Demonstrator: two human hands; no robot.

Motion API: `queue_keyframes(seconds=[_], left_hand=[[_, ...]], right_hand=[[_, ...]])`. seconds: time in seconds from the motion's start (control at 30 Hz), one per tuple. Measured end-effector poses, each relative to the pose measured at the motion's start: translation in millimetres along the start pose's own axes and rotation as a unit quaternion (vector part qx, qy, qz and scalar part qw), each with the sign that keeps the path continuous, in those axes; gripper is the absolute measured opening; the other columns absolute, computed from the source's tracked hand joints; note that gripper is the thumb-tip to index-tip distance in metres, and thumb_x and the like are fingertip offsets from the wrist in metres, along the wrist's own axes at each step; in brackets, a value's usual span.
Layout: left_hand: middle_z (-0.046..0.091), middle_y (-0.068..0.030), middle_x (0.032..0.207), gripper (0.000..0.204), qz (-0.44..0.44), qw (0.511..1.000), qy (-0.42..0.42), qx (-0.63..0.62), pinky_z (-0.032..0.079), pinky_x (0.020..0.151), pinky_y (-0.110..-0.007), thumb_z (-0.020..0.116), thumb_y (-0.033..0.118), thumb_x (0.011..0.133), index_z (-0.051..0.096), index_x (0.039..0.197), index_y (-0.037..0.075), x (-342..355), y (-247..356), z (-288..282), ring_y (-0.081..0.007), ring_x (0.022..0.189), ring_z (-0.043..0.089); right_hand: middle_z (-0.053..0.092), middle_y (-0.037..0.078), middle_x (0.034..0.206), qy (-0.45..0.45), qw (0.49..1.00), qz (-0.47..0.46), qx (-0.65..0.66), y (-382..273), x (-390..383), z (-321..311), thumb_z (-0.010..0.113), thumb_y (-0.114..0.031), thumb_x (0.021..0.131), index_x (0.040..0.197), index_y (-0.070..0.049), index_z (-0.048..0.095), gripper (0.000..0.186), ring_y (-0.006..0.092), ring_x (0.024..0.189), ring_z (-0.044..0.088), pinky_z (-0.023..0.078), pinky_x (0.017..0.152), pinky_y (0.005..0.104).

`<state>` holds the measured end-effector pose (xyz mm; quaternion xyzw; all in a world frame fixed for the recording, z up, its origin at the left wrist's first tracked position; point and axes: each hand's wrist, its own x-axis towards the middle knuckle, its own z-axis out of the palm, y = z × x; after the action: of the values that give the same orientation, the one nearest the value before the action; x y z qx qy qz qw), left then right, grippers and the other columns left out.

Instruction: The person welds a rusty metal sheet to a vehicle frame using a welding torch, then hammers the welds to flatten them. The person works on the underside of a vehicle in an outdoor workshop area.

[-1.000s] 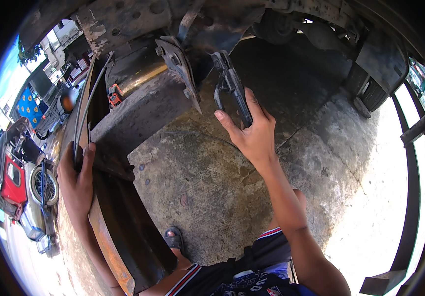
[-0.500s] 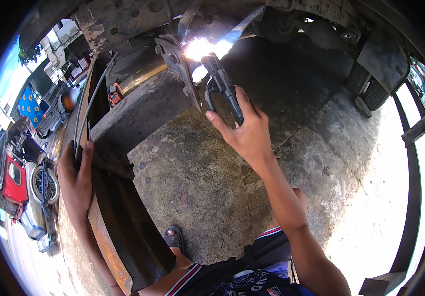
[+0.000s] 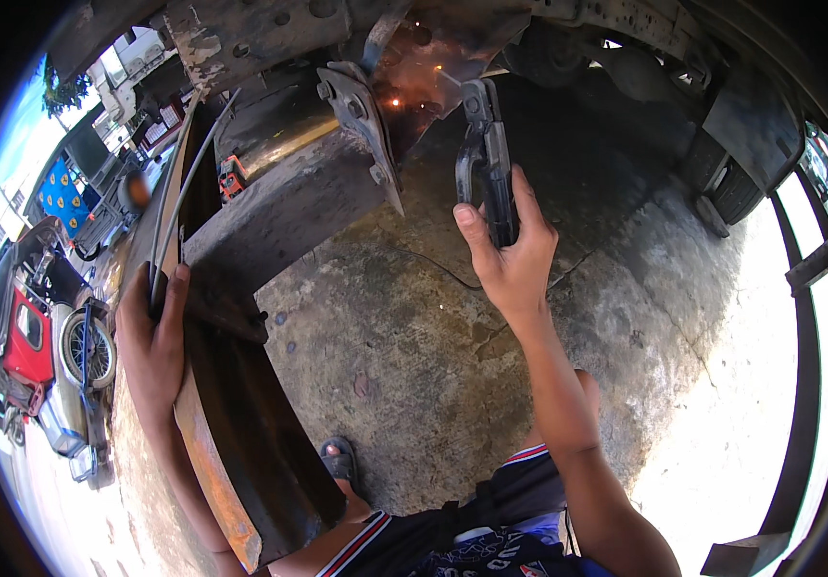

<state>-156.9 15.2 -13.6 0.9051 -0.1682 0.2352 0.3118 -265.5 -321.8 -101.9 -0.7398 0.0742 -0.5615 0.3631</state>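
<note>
My right hand [image 3: 513, 260] is closed round the black handle of a welding electrode holder [image 3: 483, 144]. A short electrode stub sticks out of the holder's jaws toward a steel plate [image 3: 433, 58], apart from it. Small orange spots glow on that plate. Next to it hangs a bolted bracket [image 3: 356, 115] with a pointed lower end. At the left, my left hand [image 3: 151, 351] rests against a rusty steel channel beam [image 3: 250, 433]. Its thumb and fingers are closed on long thin grey rods [image 3: 189, 183] that point up and away.
A grey steel crossbeam [image 3: 284, 207] runs from the channel toward the bracket. Overhead is a vehicle frame [image 3: 260, 34], with a wheel [image 3: 731, 183] at the right. A small orange device [image 3: 231, 178] lies behind the crossbeam. A red sidecar [image 3: 31, 332] stands far left. Below is concrete floor [image 3: 414, 385].
The bright welding arc has gone out, leaving glowing spots on the plate. My right hand and the electrode holder have moved right, away from the bracket. My left hand stays on the beam.
</note>
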Motion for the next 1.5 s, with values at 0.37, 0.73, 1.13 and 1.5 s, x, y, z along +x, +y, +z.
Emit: queue_keyframes(seconds=[0.37, 0.73, 1.13, 1.5], left_hand=[[0.059, -0.0282, 0.126, 0.066, -0.017, 0.999, -0.037, -0.026, 0.037, 0.107, -0.039, 0.066, 0.046, 0.094, 0.056, 0.130, -0.008, 3, 0, -1, -0.0355, 0.123, 0.053], [0.059, -0.0276, 0.123, 0.065, 0.013, 1.000, -0.002, -0.005, 0.037, 0.106, -0.039, 0.066, 0.045, 0.094, 0.056, 0.130, -0.009, 6, -10, 3, -0.0350, 0.119, 0.055], [0.063, -0.0216, 0.111, 0.054, 0.052, 0.997, 0.049, 0.012, 0.042, 0.096, -0.035, 0.063, 0.037, 0.098, 0.057, 0.126, -0.008, 3, -7, 7, -0.0256, 0.105, 0.058], [0.061, -0.0279, 0.120, 0.067, 0.022, 0.999, 0.033, -0.002, 0.040, 0.102, -0.038, 0.067, 0.046, 0.093, 0.056, 0.129, -0.009, 2, -8, 6, -0.0334, 0.115, 0.058]], right_hand=[[0.065, 0.005, 0.077, -0.078, 0.995, 0.042, -0.040, 6, 3, 8, 0.082, -0.045, 0.080, 0.118, -0.001, 0.054, 0.064, 0.0083, 0.060, 0.060, 0.047, 0.053, 0.0230], [0.070, 0.021, 0.084, -0.073, 0.997, 0.022, -0.027, 8, 3, 11, 0.078, -0.051, 0.082, 0.117, 0.002, 0.051, 0.069, 0.0346, 0.072, 0.073, 0.057, 0.061, 0.0404], [0.069, 0.008, 0.080, -0.067, 0.997, 0.025, -0.016, 8, 3, 13, 0.084, -0.039, 0.080, 0.118, 0.001, 0.053, 0.063, 0.0090, 0.062, 0.062, 0.048, 0.054, 0.0245], [0.068, 0.012, 0.078, -0.047, 0.998, 0.034, -0.009, 5, 1, 7, 0.080, -0.046, 0.082, 0.116, 0.001, 0.052, 0.064, 0.0218, 0.063, 0.070, 0.053, 0.055, 0.0334]])
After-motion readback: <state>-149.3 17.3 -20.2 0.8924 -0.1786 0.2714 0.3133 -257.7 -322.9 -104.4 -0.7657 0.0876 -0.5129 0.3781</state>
